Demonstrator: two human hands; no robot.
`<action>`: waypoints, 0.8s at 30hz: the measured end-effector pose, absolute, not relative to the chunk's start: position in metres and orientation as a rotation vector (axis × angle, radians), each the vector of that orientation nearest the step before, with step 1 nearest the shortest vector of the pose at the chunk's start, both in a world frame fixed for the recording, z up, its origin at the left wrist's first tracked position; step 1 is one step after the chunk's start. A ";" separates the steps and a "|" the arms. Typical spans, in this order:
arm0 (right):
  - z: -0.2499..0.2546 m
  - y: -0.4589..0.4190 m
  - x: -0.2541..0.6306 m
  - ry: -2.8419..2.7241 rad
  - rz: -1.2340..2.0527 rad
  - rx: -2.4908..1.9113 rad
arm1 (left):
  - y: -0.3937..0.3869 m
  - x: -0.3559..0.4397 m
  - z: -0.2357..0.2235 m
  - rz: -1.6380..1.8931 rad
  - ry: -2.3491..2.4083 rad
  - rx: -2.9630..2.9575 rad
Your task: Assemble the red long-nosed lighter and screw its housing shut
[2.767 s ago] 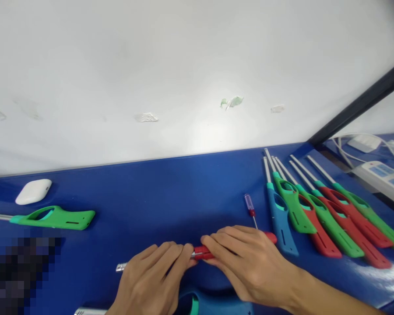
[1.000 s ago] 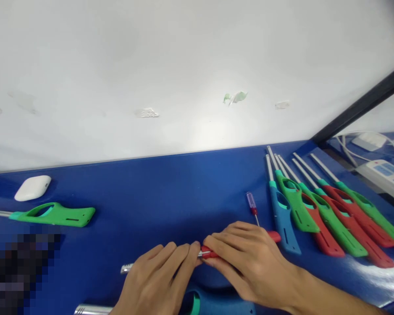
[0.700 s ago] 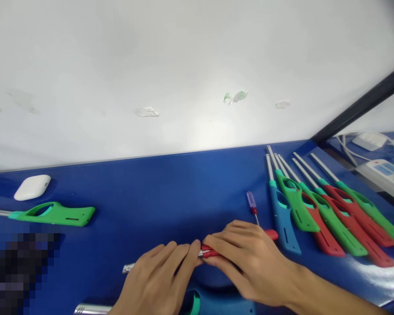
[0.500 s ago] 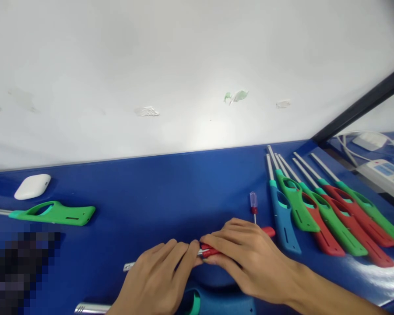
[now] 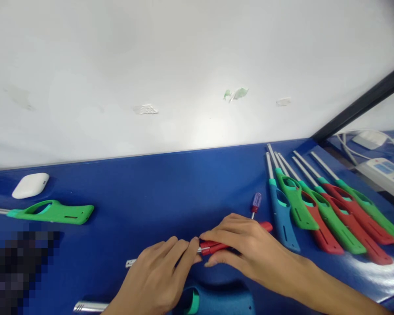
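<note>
My left hand [image 5: 162, 271] is closed around the silver barrel [image 5: 130, 263] of a red long-necked lighter [image 5: 216, 248], and the barrel's tip sticks out on the left. Over the red body curves my right hand [image 5: 238, 238], fingers on top and thumb at the near side; its grip end shows past the knuckles. A small screwdriver with a clear purple handle [image 5: 256, 201] lies just beyond the right hand, its shaft partly hidden. Nearer me, a blue lighter [image 5: 223, 299] lies partly under my left hand, its metal barrel [image 5: 90, 306] poking out left.
On the right, several red, green and blue lighters [image 5: 328, 210] lie fanned side by side. A green lighter [image 5: 65, 213] and a white case [image 5: 30, 185] rest on the blue table [image 5: 151, 188] at left. A white power strip [image 5: 384, 173] with cables lies beyond the dark frame bar.
My right thumb has moved down off the near side of the red body, showing more of it. The screwdriver has tilted slightly.
</note>
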State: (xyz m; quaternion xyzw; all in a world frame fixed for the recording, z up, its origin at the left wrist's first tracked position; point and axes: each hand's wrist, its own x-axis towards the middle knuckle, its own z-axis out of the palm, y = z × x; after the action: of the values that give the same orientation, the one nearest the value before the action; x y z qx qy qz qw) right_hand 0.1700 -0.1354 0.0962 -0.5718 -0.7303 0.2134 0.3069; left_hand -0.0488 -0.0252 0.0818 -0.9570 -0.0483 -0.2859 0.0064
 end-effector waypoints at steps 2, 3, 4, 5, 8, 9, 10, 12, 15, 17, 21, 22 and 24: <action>0.100 -0.135 0.171 -1.919 0.617 -1.539 | -0.025 -0.047 0.082 -0.898 -0.148 -3.007; 0.103 -0.136 0.171 -1.914 0.649 -1.555 | -0.025 -0.047 0.082 -0.904 -0.153 -3.006; 0.106 -0.136 0.171 -1.909 0.685 -1.567 | -0.025 -0.046 0.082 -0.906 -0.159 -3.006; 0.108 -0.136 0.171 -1.904 0.723 -1.576 | -0.025 -0.045 0.082 -0.912 -0.164 -3.003; 0.114 -0.137 0.171 -1.906 0.792 -1.558 | -0.026 -0.044 0.082 -0.933 -0.168 -2.984; 0.115 -0.137 0.171 -1.905 0.789 -1.546 | -0.026 -0.044 0.082 -0.934 -0.167 -2.979; 0.115 -0.138 0.171 -1.898 0.782 -1.540 | -0.026 -0.044 0.082 -0.935 -0.166 -2.975; 0.114 -0.138 0.171 -1.870 0.773 -1.545 | -0.027 -0.045 0.083 -0.947 -0.171 -2.970; 0.113 -0.138 0.169 -1.802 0.795 -1.557 | -0.028 -0.045 0.084 -0.953 -0.176 -2.978; 0.114 -0.137 0.168 -1.756 0.819 -1.551 | -0.028 -0.045 0.084 -0.954 -0.165 -2.991; 0.117 -0.135 0.166 -1.672 0.845 -1.547 | -0.027 -0.045 0.082 -0.942 -0.151 -3.015; 0.117 -0.135 0.166 -1.656 0.848 -1.554 | -0.027 -0.045 0.082 -0.939 -0.151 -3.015; 0.118 -0.134 0.165 -1.627 0.861 -1.569 | -0.027 -0.046 0.083 -0.936 -0.156 -3.014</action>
State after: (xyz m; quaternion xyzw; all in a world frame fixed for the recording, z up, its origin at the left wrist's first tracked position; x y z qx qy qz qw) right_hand 0.1650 -0.1343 0.1180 -0.6068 -0.6292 0.3330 0.3535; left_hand -0.0456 -0.0268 0.0826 -0.9538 -0.0494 -0.2963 -0.0090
